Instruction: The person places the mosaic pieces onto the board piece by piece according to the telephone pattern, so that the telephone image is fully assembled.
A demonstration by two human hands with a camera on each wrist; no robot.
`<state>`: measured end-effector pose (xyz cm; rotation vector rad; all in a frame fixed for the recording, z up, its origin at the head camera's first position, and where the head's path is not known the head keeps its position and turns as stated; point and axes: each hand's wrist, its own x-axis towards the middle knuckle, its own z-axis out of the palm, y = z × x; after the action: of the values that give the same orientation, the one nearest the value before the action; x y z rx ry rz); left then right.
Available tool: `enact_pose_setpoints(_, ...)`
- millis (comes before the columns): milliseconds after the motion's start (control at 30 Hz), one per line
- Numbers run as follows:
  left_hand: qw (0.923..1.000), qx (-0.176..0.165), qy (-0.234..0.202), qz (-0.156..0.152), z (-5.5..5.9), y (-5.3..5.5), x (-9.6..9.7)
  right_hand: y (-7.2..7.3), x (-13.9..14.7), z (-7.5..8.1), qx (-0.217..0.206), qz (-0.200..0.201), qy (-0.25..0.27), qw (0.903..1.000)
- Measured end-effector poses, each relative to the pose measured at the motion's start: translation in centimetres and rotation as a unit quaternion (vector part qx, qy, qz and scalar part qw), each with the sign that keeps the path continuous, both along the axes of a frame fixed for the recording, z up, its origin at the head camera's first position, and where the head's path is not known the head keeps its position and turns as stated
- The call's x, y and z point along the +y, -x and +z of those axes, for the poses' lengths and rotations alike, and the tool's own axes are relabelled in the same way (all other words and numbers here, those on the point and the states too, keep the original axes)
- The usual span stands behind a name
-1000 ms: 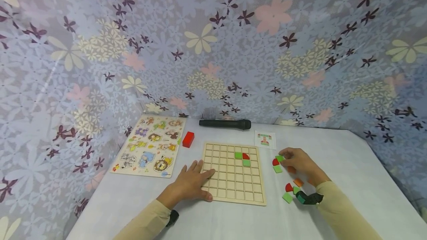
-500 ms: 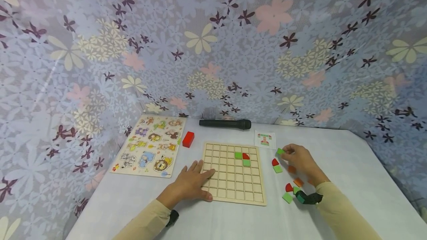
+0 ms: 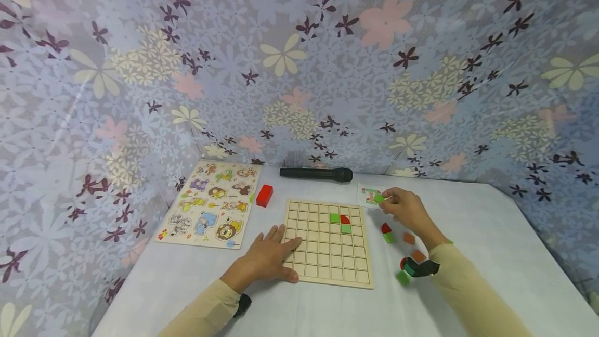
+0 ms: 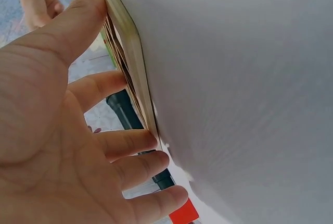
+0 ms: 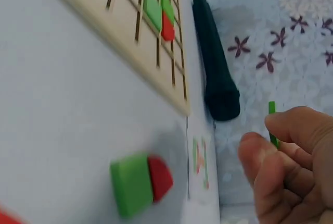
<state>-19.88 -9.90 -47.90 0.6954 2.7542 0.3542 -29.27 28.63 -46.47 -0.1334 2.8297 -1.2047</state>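
Note:
My right hand [image 3: 408, 211] pinches a green square tile [image 3: 379, 198] between thumb and fingers. In the head view this tile covers part of the small pattern card [image 3: 362, 201]; the right wrist view shows the tile [image 5: 272, 125] edge-on. My left hand [image 3: 269, 258] rests with spread fingers on the left edge of a wooden grid board [image 3: 323, 261]. Near the board's upper right, two green square tiles [image 3: 334, 218] and a red quarter-round tile [image 3: 344, 219] lie in its cells.
Right of the board lie loose tiles: a red quarter-round [image 3: 386, 228], green squares [image 3: 403, 277] and orange ones [image 3: 409, 238]. A black microphone [image 3: 313, 173] lies behind. An animal puzzle board [image 3: 210, 207] and a red block [image 3: 264, 196] are at left.
My right hand has lifted the green tile from beside the red quarter-round and carried it up and left, over the card. The left hand stays on the board's edge.

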Motion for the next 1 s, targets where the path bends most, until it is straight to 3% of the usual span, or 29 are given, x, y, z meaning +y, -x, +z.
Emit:
enact_pose_setpoints(333, 1.0000, 0.000, 0.000, 0.004, 0.1, -0.1, 0.1, 0.6, -4.1, 0.1, -0.005, -0.006, 0.151, 0.9885)
enact_pose_setpoints(600, 0.9999, -0.006, 0.005, 0.008, 0.3, -0.1, 0.1, 1.0, -8.6, -1.4, -0.045, 0.049, 0.190, 0.9796)
enact_pose_setpoints(667, 0.9999, -0.006, 0.006, 0.008, 0.3, -0.1, 0.1, 1.0, -9.5, -1.9, -0.053, 0.068, 0.167, 0.9822)
enact_pose_setpoints(800, 0.9999, -0.007, 0.007, 0.009, 0.2, 0.0, 0.1, 1.0, -11.1, -2.6, -0.029, 0.118, 0.065, 0.9905)
enact_pose_setpoints(1000, 0.9999, -0.011, 0.007, 0.010, 0.1, 0.1, -0.1, 1.0, -12.2, -3.2, 0.016, 0.148, -0.052, 0.9875)
